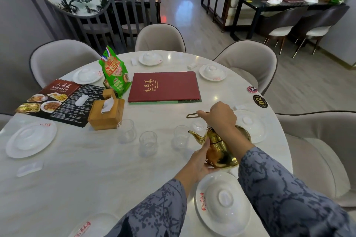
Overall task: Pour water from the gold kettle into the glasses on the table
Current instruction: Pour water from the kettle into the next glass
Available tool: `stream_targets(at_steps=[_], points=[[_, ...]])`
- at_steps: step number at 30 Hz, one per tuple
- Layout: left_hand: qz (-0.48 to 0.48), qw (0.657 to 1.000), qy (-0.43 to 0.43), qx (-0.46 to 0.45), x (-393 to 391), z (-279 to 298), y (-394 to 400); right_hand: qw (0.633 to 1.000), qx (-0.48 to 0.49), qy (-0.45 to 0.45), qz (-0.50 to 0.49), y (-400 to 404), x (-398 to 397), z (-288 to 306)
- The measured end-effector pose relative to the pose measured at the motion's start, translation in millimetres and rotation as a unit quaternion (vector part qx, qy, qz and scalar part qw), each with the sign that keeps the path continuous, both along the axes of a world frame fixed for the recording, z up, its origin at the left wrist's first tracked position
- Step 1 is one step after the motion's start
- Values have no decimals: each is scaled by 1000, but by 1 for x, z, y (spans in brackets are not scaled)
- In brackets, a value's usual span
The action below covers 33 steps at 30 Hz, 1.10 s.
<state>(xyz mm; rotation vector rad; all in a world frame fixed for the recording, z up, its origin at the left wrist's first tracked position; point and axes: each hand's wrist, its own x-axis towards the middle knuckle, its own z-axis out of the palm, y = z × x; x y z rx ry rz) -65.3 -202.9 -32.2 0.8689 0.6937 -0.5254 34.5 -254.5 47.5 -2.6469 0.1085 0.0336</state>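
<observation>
The gold kettle (219, 150) stands near the right front of the round white table (86, 175), spout pointing left. My right hand (218, 115) grips its thin wire handle from above. My left hand (200, 158) cups the kettle's lower left side. Three clear empty glasses stand in a row left of the spout: one by the wooden box (127, 130), a middle one (148, 143), and one closest to the spout (181, 136). A fourth small glass (199, 125) sits just behind the kettle, partly hidden by my right hand.
A wooden tissue box (106, 114), a green snack bag (114, 73), a red menu book (164, 86) and a flat photo menu (57, 102) lie beyond the glasses. White covered plates (223, 204) ring the table edge. Beige chairs (248, 59) surround it.
</observation>
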Motion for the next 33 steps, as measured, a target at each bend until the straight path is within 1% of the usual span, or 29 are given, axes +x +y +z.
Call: stream_targets(at_steps=[8,22,33], points=[[21,999,1,-26,1,13,-4,998,-50,-8,32,6,5,12],[41,998,0,-48,3,27,-7,996,-60,-14,71,13,11,24],[39,997,-3,-59,8,30,-5,994,-76,-19,80,16,14,33]])
